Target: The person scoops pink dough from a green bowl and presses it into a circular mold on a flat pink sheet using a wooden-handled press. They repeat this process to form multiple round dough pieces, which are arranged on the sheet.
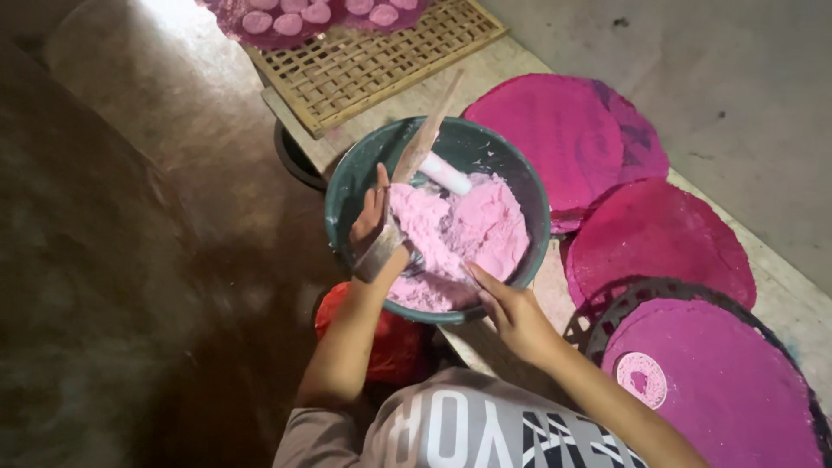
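Observation:
A dark green bowl (347,186) holds a mound of pink dough (472,230). My left hand (371,217) is inside the bowl at its left side, closed around a shiny metal scoop (381,253) that presses into the dough. A wooden paddle (429,130) leans out of the bowl just above that hand. A white cylinder (446,173) lies on the dough at the back. My right hand (513,314) rests at the bowl's near rim, its fingertips touching the dough and holding nothing.
Round magenta sheets (555,130) lie on the bench to the right, one (719,390) on a dark mesh tray with a small pale disc (641,380). A woven bamboo tray (373,65) carries pink rounds at the back. A red bag (390,342) sits below the bowl.

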